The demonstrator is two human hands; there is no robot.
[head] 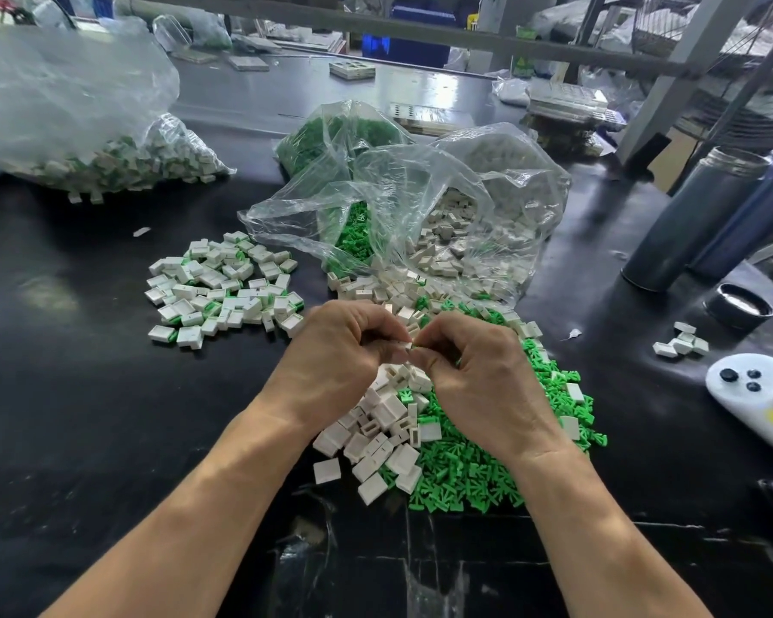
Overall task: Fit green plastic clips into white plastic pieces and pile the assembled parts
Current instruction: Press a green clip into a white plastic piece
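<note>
My left hand (340,350) and my right hand (478,372) meet fingertip to fingertip over the table's middle. Between them sits a small white plastic piece (406,346), pinched by the left fingers, and a green clip (413,347) barely shows at the right fingertips. Under the hands lies a heap of loose white pieces (380,425) and a spread of loose green clips (474,470). A pile of assembled white-and-green parts (224,287) lies to the left.
Open clear bags (420,207) of green clips and white pieces lie behind the hands. A large bag of assembled parts (108,158) sits far left. Two dark cylinders (697,216), a black lid (739,305), a white controller (759,394) and a few parts (681,343) stand right.
</note>
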